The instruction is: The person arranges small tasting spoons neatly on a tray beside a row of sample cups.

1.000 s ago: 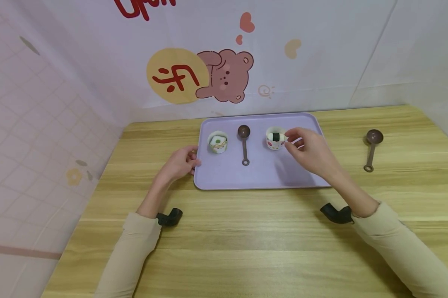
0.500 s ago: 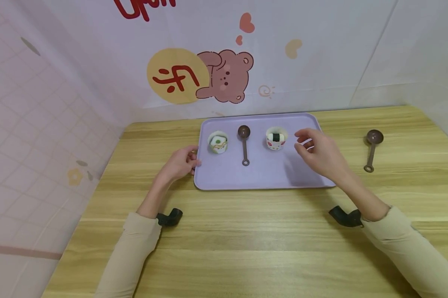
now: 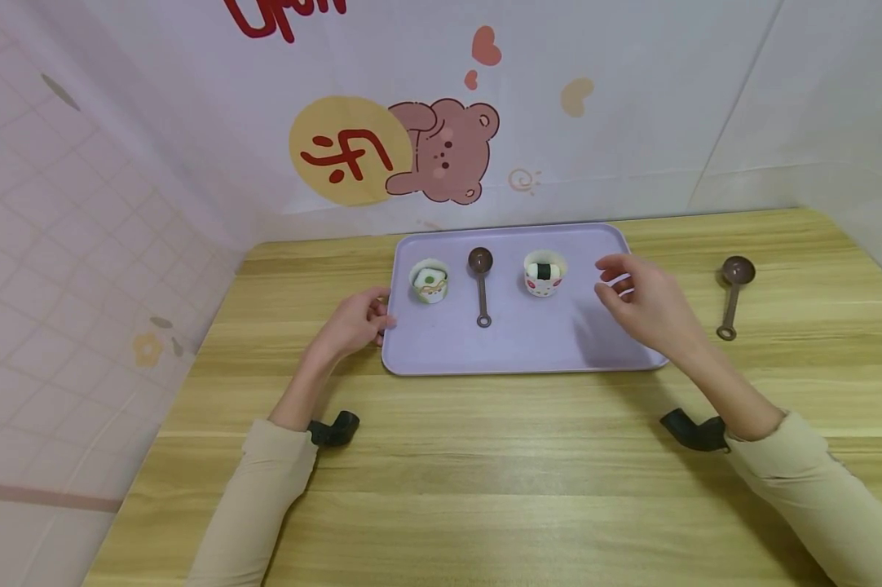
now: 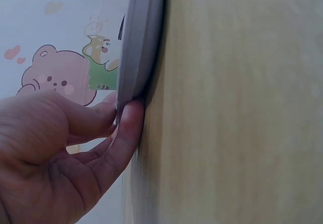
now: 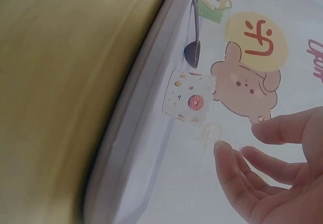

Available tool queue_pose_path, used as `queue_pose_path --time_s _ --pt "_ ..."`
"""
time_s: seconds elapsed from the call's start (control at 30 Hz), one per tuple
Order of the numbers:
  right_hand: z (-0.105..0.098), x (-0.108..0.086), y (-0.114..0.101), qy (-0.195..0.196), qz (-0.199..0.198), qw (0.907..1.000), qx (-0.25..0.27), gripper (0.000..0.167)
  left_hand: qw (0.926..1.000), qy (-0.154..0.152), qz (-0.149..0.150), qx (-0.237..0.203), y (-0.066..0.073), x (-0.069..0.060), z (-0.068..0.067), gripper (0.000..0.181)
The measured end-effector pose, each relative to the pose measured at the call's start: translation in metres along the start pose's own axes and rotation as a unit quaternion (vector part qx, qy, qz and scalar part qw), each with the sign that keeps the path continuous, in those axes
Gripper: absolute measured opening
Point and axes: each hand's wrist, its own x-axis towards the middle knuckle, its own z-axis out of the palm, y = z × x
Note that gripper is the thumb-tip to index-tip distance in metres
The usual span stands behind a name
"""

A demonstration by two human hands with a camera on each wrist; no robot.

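Observation:
A purple tray (image 3: 514,342) lies on the wooden table. The left hand (image 3: 355,322) pinches its left rim, thumb and fingers on either side of the edge in the left wrist view. Over the tray's right part the right hand (image 3: 650,303) hovers, fingers parted and holding nothing. Left of that hand stands a paper cup (image 3: 542,285) with a white piece banded in black (image 3: 544,271). Another cup (image 3: 432,295) holds a white piece with a green dot (image 3: 429,278). A brown spoon (image 3: 482,285) lies between the cups.
A second brown spoon (image 3: 733,297) rests on the table (image 3: 485,473) to the right of the tray. Behind the table hangs a pale backdrop (image 3: 617,147) with a bear print. A dark curved piece sits at each wrist.
The right hand has moved right, away from the cup with the black-banded piece. The left hand remains at the tray's left rim.

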Motion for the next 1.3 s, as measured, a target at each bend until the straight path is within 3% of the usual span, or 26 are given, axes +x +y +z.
queue_pose_path --time_s 0.63,1.3 --pt "-0.015 -0.010 0.019 -0.002 0.018 0.9998 -0.004 0.031 1.0000 0.006 0.000 0.007 -0.001 0.002 0.000 0.054" --pt "-0.029 -0.016 0.040 0.023 0.035 0.9980 -0.047 0.033 1.0000 0.002 -0.003 0.007 0.000 0.001 0.000 0.055"
